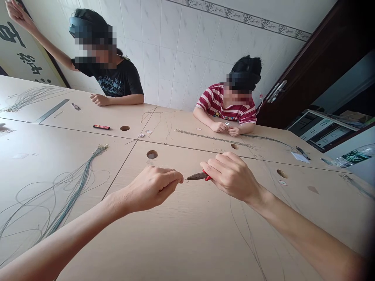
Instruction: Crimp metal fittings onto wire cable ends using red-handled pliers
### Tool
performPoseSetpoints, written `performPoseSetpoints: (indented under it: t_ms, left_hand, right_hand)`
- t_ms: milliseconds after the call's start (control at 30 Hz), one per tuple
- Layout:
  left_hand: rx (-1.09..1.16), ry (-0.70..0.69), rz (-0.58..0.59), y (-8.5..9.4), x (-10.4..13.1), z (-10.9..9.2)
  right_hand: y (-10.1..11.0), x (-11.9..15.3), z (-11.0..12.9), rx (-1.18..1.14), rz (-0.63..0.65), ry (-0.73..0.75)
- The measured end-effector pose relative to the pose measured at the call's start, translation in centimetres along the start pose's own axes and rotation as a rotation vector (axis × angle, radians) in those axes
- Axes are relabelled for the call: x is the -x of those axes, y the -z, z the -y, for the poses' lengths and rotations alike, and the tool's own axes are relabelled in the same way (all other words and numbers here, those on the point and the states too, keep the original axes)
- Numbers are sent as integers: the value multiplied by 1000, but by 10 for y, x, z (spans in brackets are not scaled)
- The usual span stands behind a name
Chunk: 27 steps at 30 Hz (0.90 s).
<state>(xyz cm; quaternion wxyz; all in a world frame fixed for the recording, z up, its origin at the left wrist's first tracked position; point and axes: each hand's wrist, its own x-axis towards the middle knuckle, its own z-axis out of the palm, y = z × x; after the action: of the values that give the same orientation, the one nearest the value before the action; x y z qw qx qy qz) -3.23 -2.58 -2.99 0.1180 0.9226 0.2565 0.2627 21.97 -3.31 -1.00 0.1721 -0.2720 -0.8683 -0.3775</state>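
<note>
Both forearms are bare right up to where they leave view, with no sleeves showing. The left hand (150,187) and right hand (233,175) are ungloved. The fingers (172,177) are slim, with short nails.

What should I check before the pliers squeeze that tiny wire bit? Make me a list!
1. Right hand grips the red-handled metal pliers: ok.
2. Left hand pinches the thin grey wire end: ok.
3. Plier tip meets the wire end: looks ok, too small to be sure.
4. Fingers clear of the plier tip: ok.
5. Loose bundle of grey wires lies apart from both hands on the pale wooden table: ok.
6. Whether a small ring sits at the wire end: cannot tell.
</note>
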Motion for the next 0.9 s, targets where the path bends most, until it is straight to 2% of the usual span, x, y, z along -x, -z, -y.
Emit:
performPoseSetpoints:
  t_ms: [667, 767, 900]
  left_hand:
    - [71, -36, 32, 0, 7, 7]
    - [100, 2, 54, -3, 6, 8]
    - [186, 169, 96, -10, 4, 10]
  right_hand:
    - [-3, 2, 4, -59, 3, 6]
    - [-7, 5, 4, -68, 11, 3]
    - [-15, 7, 5, -51, 20, 0]
